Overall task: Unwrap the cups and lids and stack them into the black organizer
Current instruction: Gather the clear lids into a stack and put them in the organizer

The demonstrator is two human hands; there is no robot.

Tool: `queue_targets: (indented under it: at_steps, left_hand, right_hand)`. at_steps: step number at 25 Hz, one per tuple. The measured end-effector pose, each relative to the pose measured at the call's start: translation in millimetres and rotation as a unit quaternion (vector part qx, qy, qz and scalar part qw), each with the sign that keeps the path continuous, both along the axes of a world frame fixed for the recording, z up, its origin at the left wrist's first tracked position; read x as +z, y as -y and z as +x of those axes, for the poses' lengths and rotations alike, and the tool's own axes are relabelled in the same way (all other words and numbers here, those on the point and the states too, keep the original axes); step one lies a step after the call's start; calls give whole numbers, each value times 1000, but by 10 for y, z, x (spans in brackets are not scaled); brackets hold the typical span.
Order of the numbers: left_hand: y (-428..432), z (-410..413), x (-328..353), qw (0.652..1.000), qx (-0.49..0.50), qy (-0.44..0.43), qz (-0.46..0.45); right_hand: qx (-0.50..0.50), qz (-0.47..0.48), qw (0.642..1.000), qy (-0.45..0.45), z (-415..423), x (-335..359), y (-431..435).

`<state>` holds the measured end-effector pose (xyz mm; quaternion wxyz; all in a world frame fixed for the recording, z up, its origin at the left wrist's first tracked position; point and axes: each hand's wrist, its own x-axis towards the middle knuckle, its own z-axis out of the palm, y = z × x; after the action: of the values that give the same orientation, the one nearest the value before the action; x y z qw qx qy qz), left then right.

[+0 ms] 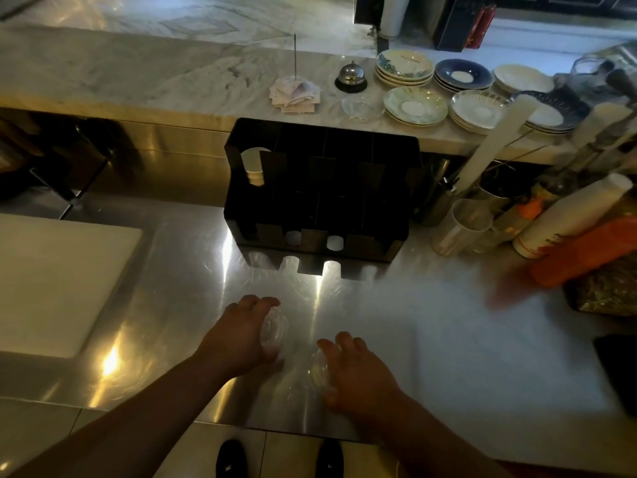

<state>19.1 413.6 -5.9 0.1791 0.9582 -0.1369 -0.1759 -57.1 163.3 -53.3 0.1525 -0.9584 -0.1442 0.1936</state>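
Note:
The black organizer (320, 215) stands on the steel counter, with a short stack of white paper cups (253, 167) in its far-left slot. My left hand (241, 334) grips one end of a clear stack of plastic lids (274, 327) near the counter's front. My right hand (351, 369) grips another clear stack of lids (319, 370). Both stacks lie sideways between my hands, just in front of the organizer. Wrapped sleeves of white cups (568, 219) lean at the right.
A white cutting board (58, 284) lies at the left. Stacks of saucers (417, 106), a bell (351, 77) and a receipt spike (294, 89) sit on the marble ledge behind. Clear cup sleeves (462, 227), an orange bag (586, 251) and bottles crowd the right side.

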Motion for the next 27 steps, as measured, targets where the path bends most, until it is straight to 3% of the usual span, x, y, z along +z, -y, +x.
queue_targets:
  at_steps: [12,14,16,18,20,22,24,27]
  left_hand:
    - [330,-7,122,1000,11,27,10]
    - [360,-21,173,999,17,32,0]
    - [401,-35,242,999,26,37,-22]
    - [470,-52,326,997,33,43,-63]
    - [585,-72,428,992,40,48,-112]
    - [730,-98,538,984,49,54,-161]
    - [872,-126,649,977,52,67,-197]
    - [1036,-134,791,969,40,83,-228]
  right_hand:
    - [70,-24,996,49,-62,-202,-97]
    - [24,1,999,32,-3,-164,-15]
    - [-108,101,989,-25,105,-41,129]
    - [-272,273,915,-121,260,161,293]
    - [-379,460,766,-242,416,412,426]
    - [-376,607,622,-320,493,671,518]
    - [-303,688,556,-354,512,910,549]
    - [-239,725,525,-376,525,1113,499]
